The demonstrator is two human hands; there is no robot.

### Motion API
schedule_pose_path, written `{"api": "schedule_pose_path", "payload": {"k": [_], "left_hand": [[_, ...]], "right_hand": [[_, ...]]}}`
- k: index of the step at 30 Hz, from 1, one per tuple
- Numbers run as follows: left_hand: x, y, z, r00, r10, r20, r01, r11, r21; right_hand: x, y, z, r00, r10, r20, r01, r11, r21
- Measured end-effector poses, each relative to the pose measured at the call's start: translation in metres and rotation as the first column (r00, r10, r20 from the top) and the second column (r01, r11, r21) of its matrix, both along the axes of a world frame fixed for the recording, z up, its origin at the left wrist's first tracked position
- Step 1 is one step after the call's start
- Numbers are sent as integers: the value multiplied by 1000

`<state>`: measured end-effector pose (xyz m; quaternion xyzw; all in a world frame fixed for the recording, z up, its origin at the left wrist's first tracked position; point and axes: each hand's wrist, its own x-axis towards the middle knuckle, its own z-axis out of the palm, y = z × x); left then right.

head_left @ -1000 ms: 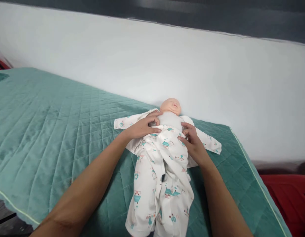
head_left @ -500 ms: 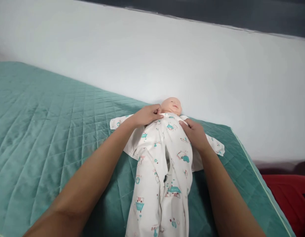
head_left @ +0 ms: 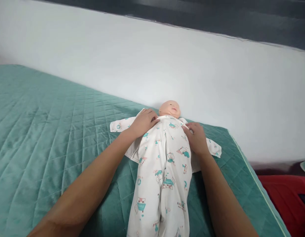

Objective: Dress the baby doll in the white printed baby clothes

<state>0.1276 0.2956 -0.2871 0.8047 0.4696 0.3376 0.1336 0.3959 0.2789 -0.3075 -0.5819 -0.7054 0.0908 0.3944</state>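
Observation:
A baby doll (head_left: 170,108) lies on its back, its bald head by the wall. White baby pants (head_left: 164,154) printed with teal and pink figures cover its front from the neck down. Beneath them spreads a matching baby shirt (head_left: 122,124), a sleeve out to each side. My left hand (head_left: 145,121) is at the pants' upper left corner, fingers bent and thumb by the edge under the doll's chin. At the upper right edge, my right hand (head_left: 195,135) pinches the cloth between thumb and fingers. The doll's body and limbs are hidden.
A green quilted cover (head_left: 68,138) lies under everything, its piped edge running down the right side. Behind it rises a white wall (head_left: 152,59) with a dark band on top. Something red (head_left: 285,197) is beyond the right edge.
The gap between the pants' legs has closed, and the front lies flatter. My left hand has shifted slightly left, away from the doll's chin. My right hand stays at its side.

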Motion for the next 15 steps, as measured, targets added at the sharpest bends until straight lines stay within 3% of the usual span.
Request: {"api": "schedule_pose_path", "payload": {"k": [5,8,11,15], "left_hand": [[-18,-8,8,989,-144,-28,138,976,-170],[-21,-10,13,985,-171,-25,163,966,-201],[-18,-5,10,997,-79,-15,75,981,-179],[-5,7,-2,980,187,-66,-194,975,-107]], "right_hand": [[12,3,3,990,118,-78,-128,982,-141],[14,1,8,986,151,-68,-161,969,-187],[14,0,10,987,148,-67,-158,967,-199],[17,3,7,994,10,-109,-29,985,-172]]}}
